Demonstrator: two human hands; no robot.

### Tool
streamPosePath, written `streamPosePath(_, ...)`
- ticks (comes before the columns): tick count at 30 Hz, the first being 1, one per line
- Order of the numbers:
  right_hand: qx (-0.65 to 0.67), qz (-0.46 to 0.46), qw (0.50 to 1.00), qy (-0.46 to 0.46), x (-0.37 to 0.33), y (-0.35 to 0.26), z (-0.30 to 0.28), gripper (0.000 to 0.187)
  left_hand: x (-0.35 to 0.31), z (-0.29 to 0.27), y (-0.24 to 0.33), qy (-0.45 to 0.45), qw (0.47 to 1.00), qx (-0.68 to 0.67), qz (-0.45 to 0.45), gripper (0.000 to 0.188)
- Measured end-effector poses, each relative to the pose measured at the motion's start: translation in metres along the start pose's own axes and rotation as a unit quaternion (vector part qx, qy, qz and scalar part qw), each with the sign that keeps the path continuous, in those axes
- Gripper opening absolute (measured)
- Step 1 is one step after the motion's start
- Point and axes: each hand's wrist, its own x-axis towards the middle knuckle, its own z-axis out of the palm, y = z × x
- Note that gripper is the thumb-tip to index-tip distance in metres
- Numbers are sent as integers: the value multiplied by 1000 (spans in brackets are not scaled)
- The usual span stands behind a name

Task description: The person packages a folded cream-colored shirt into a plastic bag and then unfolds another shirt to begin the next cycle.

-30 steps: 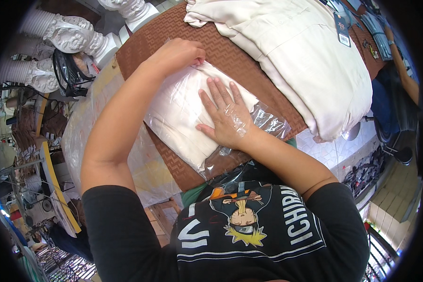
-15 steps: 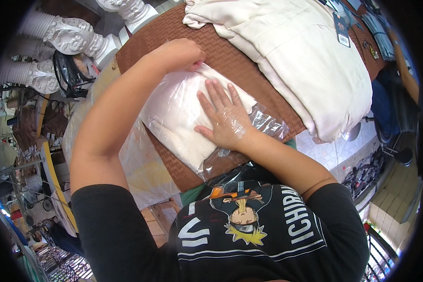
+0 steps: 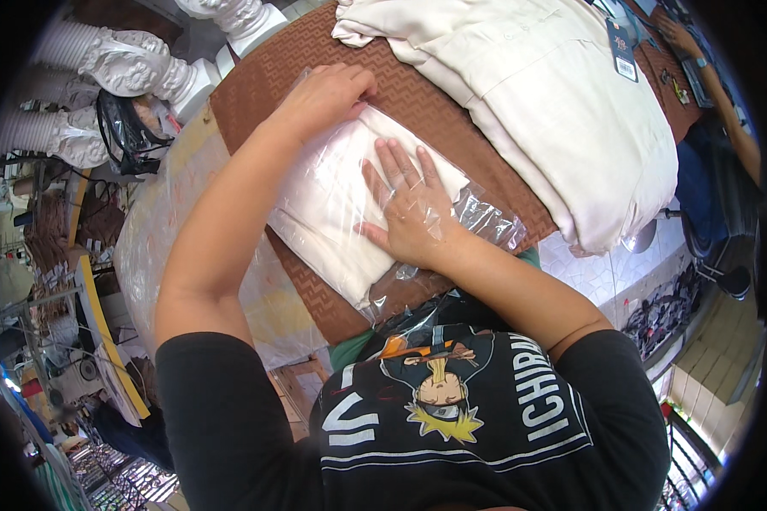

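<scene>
A folded cream garment (image 3: 328,243) lies in a clear plastic bag (image 3: 491,223) on the brown cloth in front of me. My right hand (image 3: 413,209) rests flat on the garment, fingers spread, with film glinting across its back. At the bag's far left corner is my left hand (image 3: 337,94). Its fingers are curled down on the bag's edge; the fingertips are partly hidden.
A stack of cream garments (image 3: 554,111) with a dark tag (image 3: 622,53) lies at the far right of the brown cloth (image 3: 315,47). White ornate columns (image 3: 132,64) stand at the far left. Another person's arm (image 3: 724,111) reaches in at the right edge.
My left hand has shifted slightly, its back now turned up more, and that forearm has swung right. My right hand stays almost in place. The other person's hand has come into view.
</scene>
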Motion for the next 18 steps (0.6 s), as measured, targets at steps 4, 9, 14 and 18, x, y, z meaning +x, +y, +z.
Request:
streamPosePath(4,-7,8,1000,17,-1,4,5,76,-17,-14,38,6,979,-86,-186,25)
streamPosePath(9,-4,19,1000,-14,-1,0,-2,79,-59,21,55,-58,983,-2,-172,49)
streamPosePath(14,12,45,999,22,-16,10,-4,83,-58,26,56,-50,981,-9,-187,53)
streamPosePath(18,22,37,998,40,-43,20,-12,84,-57,24,61,-47,976,79,-198,53)
